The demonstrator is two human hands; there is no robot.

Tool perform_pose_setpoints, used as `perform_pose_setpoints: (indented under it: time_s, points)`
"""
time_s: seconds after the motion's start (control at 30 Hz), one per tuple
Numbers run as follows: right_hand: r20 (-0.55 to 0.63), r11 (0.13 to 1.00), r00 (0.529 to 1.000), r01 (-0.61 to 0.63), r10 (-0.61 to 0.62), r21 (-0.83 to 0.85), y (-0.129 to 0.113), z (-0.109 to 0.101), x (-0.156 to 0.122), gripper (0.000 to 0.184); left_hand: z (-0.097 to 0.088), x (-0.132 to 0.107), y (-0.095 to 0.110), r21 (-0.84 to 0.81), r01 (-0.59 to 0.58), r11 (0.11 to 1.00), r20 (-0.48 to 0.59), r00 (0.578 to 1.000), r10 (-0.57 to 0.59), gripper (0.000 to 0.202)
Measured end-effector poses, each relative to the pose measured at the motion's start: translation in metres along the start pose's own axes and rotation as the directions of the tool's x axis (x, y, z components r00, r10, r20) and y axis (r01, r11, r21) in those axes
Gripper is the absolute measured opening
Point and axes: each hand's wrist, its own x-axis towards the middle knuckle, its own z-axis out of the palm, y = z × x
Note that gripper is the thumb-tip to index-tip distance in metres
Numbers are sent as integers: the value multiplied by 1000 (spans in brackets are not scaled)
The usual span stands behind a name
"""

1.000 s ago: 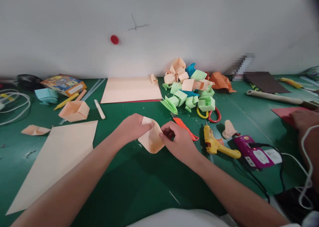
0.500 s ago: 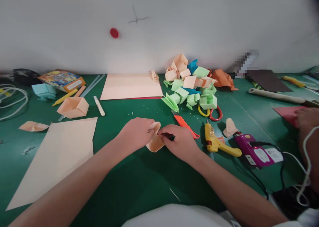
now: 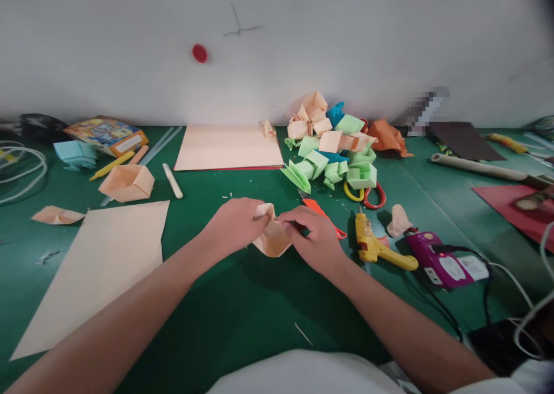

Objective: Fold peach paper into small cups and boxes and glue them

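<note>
Between my hands is a small peach folded paper box, its hollow side facing me and its upper rim bent. My left hand is closed on its left edge, thumb near the rim. With thumb and fingertips, my right hand pinches the right upper edge. The fingertips hide part of the paper. Just beyond my right hand lies an orange-red utility knife, partly covered by the hand. To the right of that hand rests a yellow glue gun.
A pile of folded paper pieces and scissors lie beyond my right hand. Peach sheets lie left and at the back. A finished-looking peach box stands at left. A purple power strip with cables is at right.
Both hands have shifted the peach paper box slightly, and its opening looks wider. At the far right, another person's hand has left the red sheet.
</note>
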Motion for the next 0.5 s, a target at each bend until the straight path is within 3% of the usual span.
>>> perform_pose_setpoints:
  time_s: [0.17,0.3,0.5]
  points:
    - [5,997,997,72,-72,-32,-2,1,0,17,-4,-3,4,-22,-1,1000,-30,1000,0,25]
    - [-1,999,1000,26,-26,-46,-4,1,0,10,-4,-4,5,5,-117,993,-40,992,117,29]
    - [28,998,1000,-9,11,-57,0,3,-2,6,1,-1,-2,78,-252,965,41,968,249,22]
